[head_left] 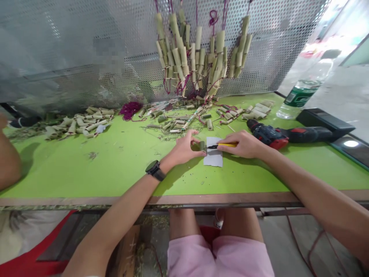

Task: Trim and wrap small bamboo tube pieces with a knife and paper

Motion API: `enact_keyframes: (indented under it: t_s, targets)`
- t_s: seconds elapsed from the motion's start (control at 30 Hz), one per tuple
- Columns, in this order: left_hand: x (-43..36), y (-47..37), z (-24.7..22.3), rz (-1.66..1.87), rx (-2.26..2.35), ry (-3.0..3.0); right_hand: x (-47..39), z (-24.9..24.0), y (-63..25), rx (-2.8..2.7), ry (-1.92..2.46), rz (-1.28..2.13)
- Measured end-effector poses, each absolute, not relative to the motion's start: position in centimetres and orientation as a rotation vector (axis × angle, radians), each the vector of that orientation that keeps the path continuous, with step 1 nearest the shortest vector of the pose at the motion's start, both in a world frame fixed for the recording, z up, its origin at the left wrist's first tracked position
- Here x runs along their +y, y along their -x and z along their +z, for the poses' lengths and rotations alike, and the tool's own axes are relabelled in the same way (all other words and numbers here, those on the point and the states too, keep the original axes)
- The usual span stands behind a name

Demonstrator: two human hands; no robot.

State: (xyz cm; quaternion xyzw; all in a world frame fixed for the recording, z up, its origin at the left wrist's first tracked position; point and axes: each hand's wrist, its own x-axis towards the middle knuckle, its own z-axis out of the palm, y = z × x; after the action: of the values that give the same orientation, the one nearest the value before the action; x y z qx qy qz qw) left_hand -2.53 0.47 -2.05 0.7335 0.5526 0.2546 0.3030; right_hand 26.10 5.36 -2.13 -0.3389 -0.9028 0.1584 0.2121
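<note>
My left hand (187,148), with a black watch on its wrist, holds a short green bamboo piece (203,146) between thumb and fingers. My right hand (240,144) grips a yellow craft knife (229,144) whose dark front end points left at the bamboo piece. The tip is at or very near the bamboo; whether they touch is too small to tell. Under the bamboo and the knife's front end lies a white paper (213,159) on the green table (115,169). Small dark crumbs are scattered on the table near the paper.
A cordless drill (269,134) and a water bottle (301,94) are at the right. Cut bamboo pieces (86,121) and purple cord (130,110) lie toward the back. Strung bamboo (178,50) hangs before a perforated metal panel (115,57). Another person's arm (8,161) rests at the left edge.
</note>
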Motion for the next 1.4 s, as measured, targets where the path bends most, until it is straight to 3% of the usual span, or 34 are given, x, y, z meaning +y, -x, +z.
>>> enact_keyframes:
  t_s: [0.2, 0.5, 0.77, 1.13, 1.4]
  targets:
    - [0.8, 2.9, -2.4, 0.684, 1.437, -1.952, 5.3, -2.5, -25.8, -2.559, 0.872, 0.466]
    - [0.5, 2.7, -2.1, 0.673, 1.454, -1.956, 5.6, -2.1, -26.2, -2.498, 1.228, 0.128]
    - [0.6, 2.8, -2.0, 0.633, 1.421, -1.934, 4.9, -2.1, -25.5, -2.544, 0.871, 0.481]
    - [0.4, 2.6, -1.8, 0.63, 1.418, -1.942, 5.9, -2.0, -26.5, -2.519, 1.196, 0.13]
    - [0.7, 2.7, -1.9, 0.642, 1.423, -1.937, 4.9, -2.1, -25.3, -2.56, 0.873, 0.436]
